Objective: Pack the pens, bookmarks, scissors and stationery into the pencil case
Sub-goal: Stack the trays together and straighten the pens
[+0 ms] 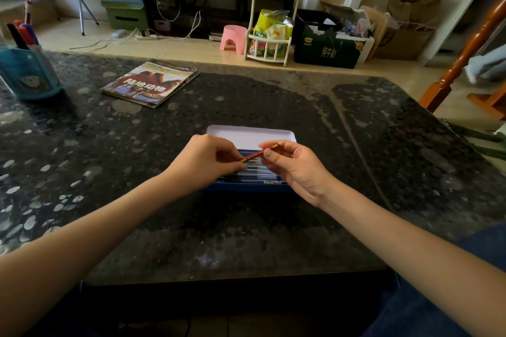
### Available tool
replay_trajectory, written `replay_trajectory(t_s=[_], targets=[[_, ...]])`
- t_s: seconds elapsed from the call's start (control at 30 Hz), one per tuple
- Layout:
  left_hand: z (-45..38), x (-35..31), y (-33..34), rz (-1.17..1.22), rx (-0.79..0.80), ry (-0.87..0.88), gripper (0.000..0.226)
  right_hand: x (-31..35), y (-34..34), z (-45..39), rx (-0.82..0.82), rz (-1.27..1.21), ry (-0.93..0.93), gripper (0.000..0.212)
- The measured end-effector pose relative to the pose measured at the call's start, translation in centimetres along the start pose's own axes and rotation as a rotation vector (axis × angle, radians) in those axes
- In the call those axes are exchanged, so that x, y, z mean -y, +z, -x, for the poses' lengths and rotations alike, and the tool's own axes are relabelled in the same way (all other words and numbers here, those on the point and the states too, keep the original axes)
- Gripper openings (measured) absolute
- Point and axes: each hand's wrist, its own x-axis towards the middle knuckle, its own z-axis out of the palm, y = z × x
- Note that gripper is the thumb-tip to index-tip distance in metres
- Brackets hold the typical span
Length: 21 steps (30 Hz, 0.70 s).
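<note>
A blue tin pencil case [246, 186] lies open in the middle of the dark table, its pale lid [250, 134] tipped back away from me. Several pens [256, 174] lie side by side inside it. Both hands hover over the case and hold one red-and-yellow striped pencil [253, 155] between them. My left hand [208, 159] pinches its lower left end with curled fingers. My right hand [293, 163] pinches its upper right end between thumb and forefinger. The hands hide most of the case's inside.
A stack of magazines [149, 83] lies at the back left of the speckled table [356, 172]. A blue pen holder [30, 74] with markers stands at the far left edge. Beyond the table stand a pink stool [232, 37], a white shelf [269, 44] and boxes.
</note>
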Motion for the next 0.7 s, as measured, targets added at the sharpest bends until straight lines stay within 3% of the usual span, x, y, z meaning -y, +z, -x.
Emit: replay_trajectory(t_s=[0.07,0.33,0.53,0.7], targets=[[0.1,-0.5,0.6,0.012,-0.005,0.001,0.01,0.0,0.3,0.0,0.014,-0.063,0.036,0.013],[-0.3,0.9,-1.3,-0.194,0.248,-0.083,0.01,0.1,-0.5,-0.3,-0.116,0.21,-0.009,0.012],[-0.9,2.3,-3.5,-0.149,0.2,-0.146,0.011,0.0,-0.1,-0.1,-0.05,0.25,-0.019,0.01],[-0.8,2.3,-3.8,-0.134,0.332,-0.133,0.011,-0.3,0.3,0.1,0.003,0.343,-0.049,0.011]])
